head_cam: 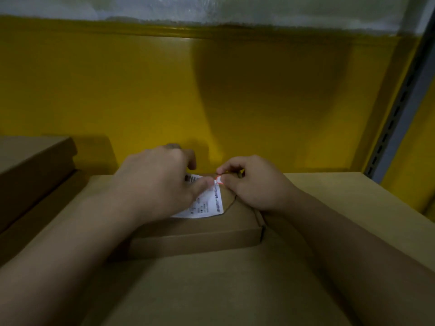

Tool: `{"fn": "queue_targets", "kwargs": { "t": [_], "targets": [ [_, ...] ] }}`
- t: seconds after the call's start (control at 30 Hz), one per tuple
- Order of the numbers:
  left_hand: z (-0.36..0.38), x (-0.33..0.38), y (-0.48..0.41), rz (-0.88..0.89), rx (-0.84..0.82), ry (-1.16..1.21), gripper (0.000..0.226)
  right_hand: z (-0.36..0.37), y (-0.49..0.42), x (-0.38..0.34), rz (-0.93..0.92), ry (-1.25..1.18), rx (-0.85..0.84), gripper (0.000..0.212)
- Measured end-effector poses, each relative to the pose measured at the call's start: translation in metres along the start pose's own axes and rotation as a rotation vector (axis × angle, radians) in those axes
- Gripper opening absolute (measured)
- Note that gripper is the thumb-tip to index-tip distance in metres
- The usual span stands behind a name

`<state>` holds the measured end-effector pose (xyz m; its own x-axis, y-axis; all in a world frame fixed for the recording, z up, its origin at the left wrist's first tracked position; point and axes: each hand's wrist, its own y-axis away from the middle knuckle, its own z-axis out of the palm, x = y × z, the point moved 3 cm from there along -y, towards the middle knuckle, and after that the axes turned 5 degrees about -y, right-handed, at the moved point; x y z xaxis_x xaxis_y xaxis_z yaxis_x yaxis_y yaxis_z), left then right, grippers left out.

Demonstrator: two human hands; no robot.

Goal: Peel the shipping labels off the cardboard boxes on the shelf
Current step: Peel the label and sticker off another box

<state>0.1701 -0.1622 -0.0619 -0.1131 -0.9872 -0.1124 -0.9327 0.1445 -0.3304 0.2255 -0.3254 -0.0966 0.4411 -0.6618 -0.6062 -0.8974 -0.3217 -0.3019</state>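
right hand (254, 184): thumb and forefinger pinch the lifted far right corner of the shipping label (208, 205), where a red mark shows; the other fingers are curled in.
left hand (155, 177): lies on the label's left part and presses it down, gripping nothing that shows; its thumb reaches right to just beside the pinched corner.
label's place: stuck to the top of a small flat box (195, 241), between the two hands, apart from that raised corner.
label's lie: the visible strip runs far to near, slightly slanted; the left hand hides its left part, so its full outline cannot be told.
key relation: the stuck part lies near and left of the pinch, so the pull probably has to go diagonally toward the near left.
nearer hand: the right one already has the corner; the left sits across the likely peel path and may need to shift onto bare cardboard.
beneath: the small box rests on a large box (211, 290).
around: more stacked boxes (35, 161) at far left, a yellow wall (141, 90) behind, a grey shelf upright (400, 114) at right.
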Motion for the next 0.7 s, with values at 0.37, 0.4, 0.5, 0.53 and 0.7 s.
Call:
{"fn": "queue_targets", "kwargs": {
  "t": [0.37, 0.4, 0.5, 0.53, 0.7],
  "targets": [
    [-0.013, -0.012, 0.009, 0.188, 0.048, 0.652, 0.055, -0.001, -0.003, 0.005, 0.039, 0.035, 0.05, 0.011],
    [-0.011, -0.011, 0.01, 0.259, 0.025, 0.61, 0.058, -0.002, -0.003, 0.005, 0.033, 0.042, 0.053, 0.012],
    [-0.009, -0.011, 0.013, 0.401, -0.059, 0.607, 0.072, -0.005, -0.002, 0.004, 0.022, 0.072, 0.053, 0.014],
    [-0.01, -0.01, 0.014, 0.432, -0.056, 0.576, 0.078, -0.005, -0.002, 0.004, 0.018, 0.075, 0.045, 0.015],
    [-0.01, -0.008, 0.013, 0.465, -0.009, 0.402, 0.085, -0.01, -0.003, 0.007, -0.025, 0.073, -0.023, 0.014]
  ]
}}
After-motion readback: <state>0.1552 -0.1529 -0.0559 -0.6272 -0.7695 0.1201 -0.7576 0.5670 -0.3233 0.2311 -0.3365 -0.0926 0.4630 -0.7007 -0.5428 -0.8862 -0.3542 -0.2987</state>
